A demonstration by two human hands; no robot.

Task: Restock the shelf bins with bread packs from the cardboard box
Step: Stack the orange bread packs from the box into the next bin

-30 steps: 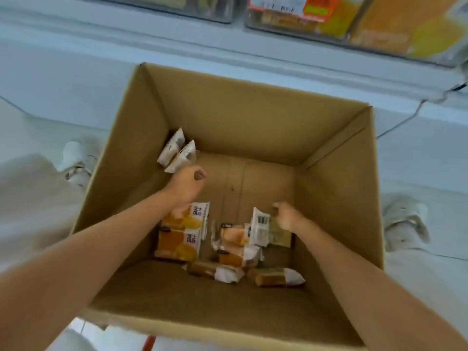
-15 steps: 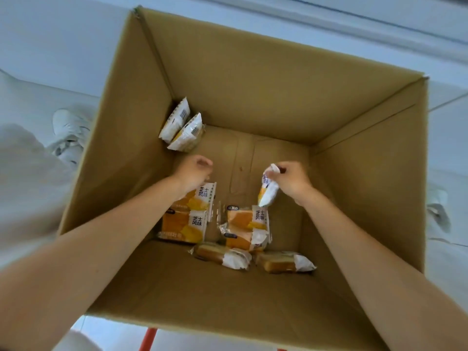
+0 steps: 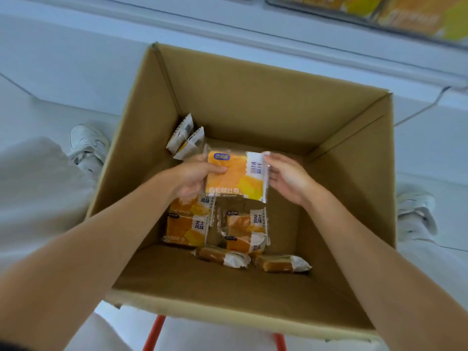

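Head view: pick-up step, left hand [image 3: 192,178] and right hand [image 3: 286,178] pinching opposite edges of one bread pack [image 3: 235,176] over the cardboard box's [image 3: 253,97] middle; next it likely needs lifting to the shelf bins [image 3: 379,13].

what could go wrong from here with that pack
1. The bread pack is held only at its side edges by the left hand and right hand; the slick film could slip and drop into the cardboard box.
2. Two leaning packs in the box's far-left corner might get overlooked.
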